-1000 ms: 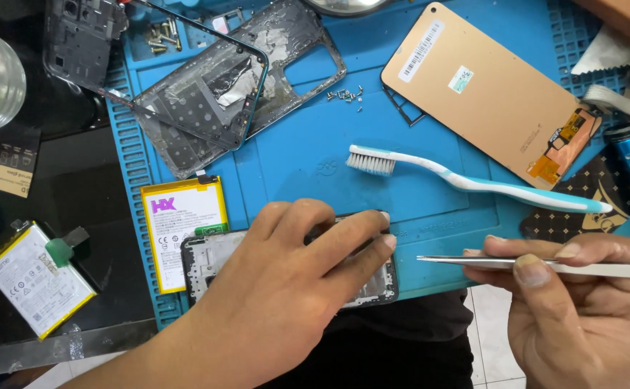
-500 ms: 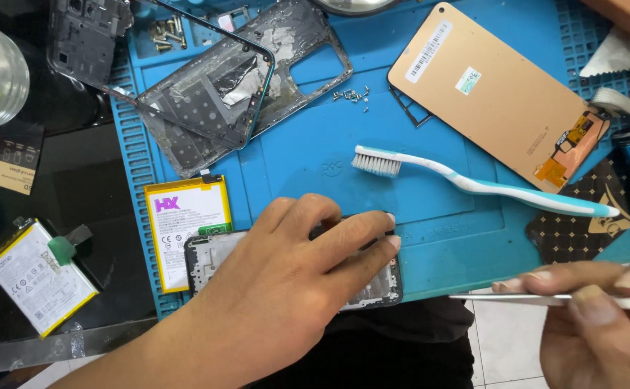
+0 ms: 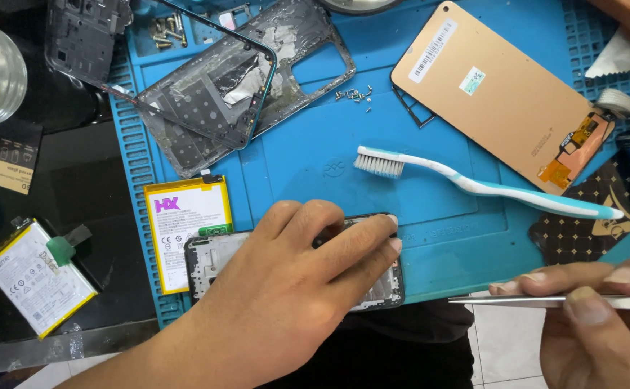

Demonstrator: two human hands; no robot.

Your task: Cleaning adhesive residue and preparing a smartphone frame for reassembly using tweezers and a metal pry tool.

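**Blue mat, opened phone, tweezers in hand**

Blue ribbed silicone work mat covers the counter before you. Your left hand lies palm down on the opened black phone body at the mat's near edge, fingers spread flat and pressing on it rather than closed around it; the fingertips reach the phone's far right corner. Your right hand, off the mat at the lower right, has its grip pinched on thin silver metal tweezers, whose tip points left and stops just beside the phone without touching it.

Touching the phone's left end lies a white, yellow-edged flat battery. A second white, yellow-edged battery with a green tab rests well apart on the dark surface to the left. Beyond your left hand lies a white-and-turquoise toothbrush, bristles to the left. Farther back are a grey metal phone mid-frame, a small cluster of tiny silver screws and a tan rectangular display panel lying face down.
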